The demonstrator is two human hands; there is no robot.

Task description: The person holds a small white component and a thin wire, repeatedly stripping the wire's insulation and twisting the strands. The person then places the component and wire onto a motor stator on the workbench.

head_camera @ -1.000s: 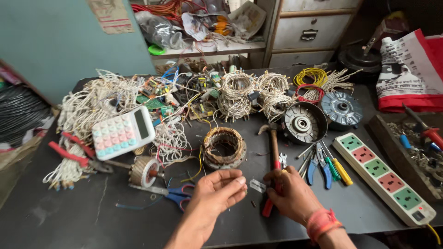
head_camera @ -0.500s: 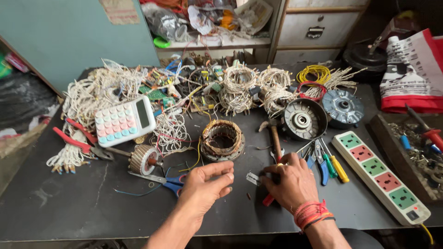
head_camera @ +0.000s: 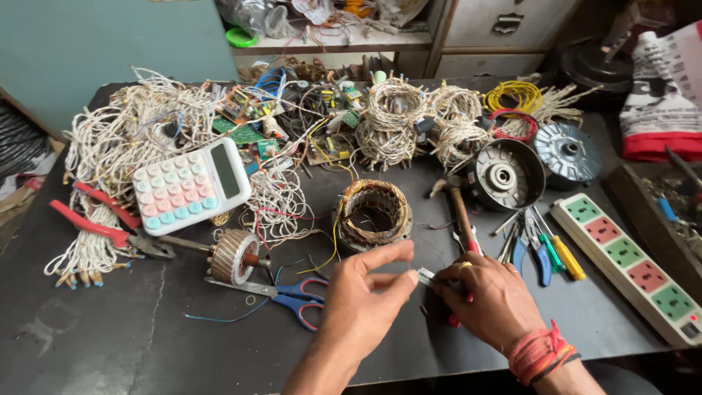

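On the far left of the frame lie red pliers [head_camera: 99,223] and a big heap of white wire [head_camera: 121,143]. Next to them sits a white calculator [head_camera: 191,186] with pink and blue keys. Below it, a small rotor [head_camera: 235,256] lies by scissors [head_camera: 281,292] with red and blue handles.

At the bottom middle, my left hand [head_camera: 363,303] reaches to the right. Its thumb and first finger pinch one end of a tiny silver piece [head_camera: 425,276]. My right hand [head_camera: 491,300] holds the other end, fingers curled in tight. So the piece sits between my two hands, just above the dark table [head_camera: 110,344]. I cannot tell what the piece is.

Above my hands is a round stator [head_camera: 373,213] wrapped in copper wire. A hammer [head_camera: 461,208] lies beside it, and its handle runs under my right hand. Farther right are small blue pliers [head_camera: 537,252], a screwdriver [head_camera: 563,252], and a power strip [head_camera: 629,263].

I think the piece could slip out, because it is so small. It could get lost among the loose wires. My right wrist could also bump the hammer.
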